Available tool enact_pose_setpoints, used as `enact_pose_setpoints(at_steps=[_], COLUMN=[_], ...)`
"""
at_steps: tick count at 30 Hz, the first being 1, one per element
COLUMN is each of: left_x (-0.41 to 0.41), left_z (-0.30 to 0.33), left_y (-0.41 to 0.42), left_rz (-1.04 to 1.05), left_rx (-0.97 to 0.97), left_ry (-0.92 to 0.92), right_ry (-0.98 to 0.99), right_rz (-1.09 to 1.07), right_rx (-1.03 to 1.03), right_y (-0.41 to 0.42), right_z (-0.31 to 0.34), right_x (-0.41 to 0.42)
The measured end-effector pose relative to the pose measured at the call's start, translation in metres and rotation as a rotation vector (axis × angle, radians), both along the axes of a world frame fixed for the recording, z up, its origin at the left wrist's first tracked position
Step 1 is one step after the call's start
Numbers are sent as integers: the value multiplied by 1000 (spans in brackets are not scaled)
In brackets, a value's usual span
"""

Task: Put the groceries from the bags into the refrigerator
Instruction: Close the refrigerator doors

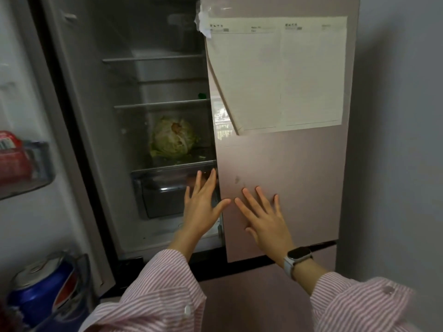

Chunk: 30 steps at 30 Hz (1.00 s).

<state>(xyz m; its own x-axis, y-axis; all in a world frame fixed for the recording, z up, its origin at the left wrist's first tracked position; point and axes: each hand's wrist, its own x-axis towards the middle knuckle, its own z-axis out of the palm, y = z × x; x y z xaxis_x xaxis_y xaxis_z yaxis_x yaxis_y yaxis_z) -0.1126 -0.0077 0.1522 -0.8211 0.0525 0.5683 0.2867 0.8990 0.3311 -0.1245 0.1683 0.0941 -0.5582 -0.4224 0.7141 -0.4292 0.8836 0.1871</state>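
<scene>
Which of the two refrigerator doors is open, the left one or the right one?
The left grey refrigerator door, swung wide, baring its bins. The right pink refrigerator door, with white paper sheets taped on, hides its side.

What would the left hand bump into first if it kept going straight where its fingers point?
Probably the clear drawer: the left hand points its straight fingers at the drawer's front, just below the cabbage. Depth is hard to judge.

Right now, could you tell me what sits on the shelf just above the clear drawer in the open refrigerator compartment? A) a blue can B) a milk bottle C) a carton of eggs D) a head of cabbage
D: a pale green head of cabbage rests there, above the clear drawer.
</scene>
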Motion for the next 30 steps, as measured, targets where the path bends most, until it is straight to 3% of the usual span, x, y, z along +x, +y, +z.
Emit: enact_pose_setpoints(at_steps=[4, 9, 14, 17, 22, 25, 30], left_x=[5, 61, 160, 220, 307, 342, 361], left_z=[0, -24, -49, -45, -35, -37, -44], left_y=[5, 11, -29, -63, -119, -147, -171], left_rz=[28, 143, 266, 354, 554, 695, 785], left_rx=[30, 247, 118, 21, -91, -66, -38], left_ry=[-6, 203, 364, 425, 554, 543, 502], right_ry=[-20, -115, -239, -266, -148, -140, -175], right_rz=[28, 274, 598, 803, 1052, 1065, 1035], right_rx=[-37, -357, -563, -537, -373, -242, -226], right_y=[-2, -13, -54, -105, -207, -245, -241], right_z=[3, -15, -37, -19, 20, 15, -1], right_x=[4, 37, 99, 133, 197, 230, 234])
